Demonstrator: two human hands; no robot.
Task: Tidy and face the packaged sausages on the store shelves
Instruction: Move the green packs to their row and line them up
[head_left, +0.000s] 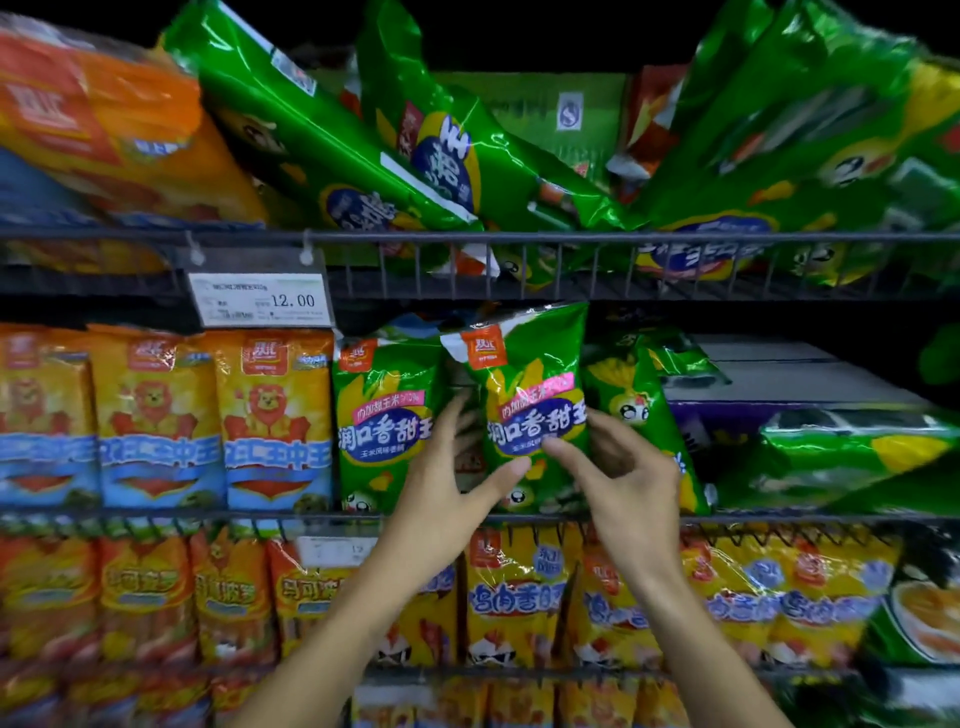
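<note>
Both hands, left (441, 499) and right (623, 483), pinch a green pack (524, 395) on the middle shelf (779, 518), apparently standing it upright beside its neighbour (382, 415); next it needs squaring, label forward, then the slumped packs (831, 452) to the right.

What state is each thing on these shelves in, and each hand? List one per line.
Held green pack: upright, tilted slightly, front facing out.
Neighbouring green pack: upright, faced.
Top-shelf green packs: toppled, leaning.
Orange lion packs: upright, in a row.
Price tag: hanging from the rail.
Left hand: gripping the held pack.
Right hand: gripping it too.
</note>
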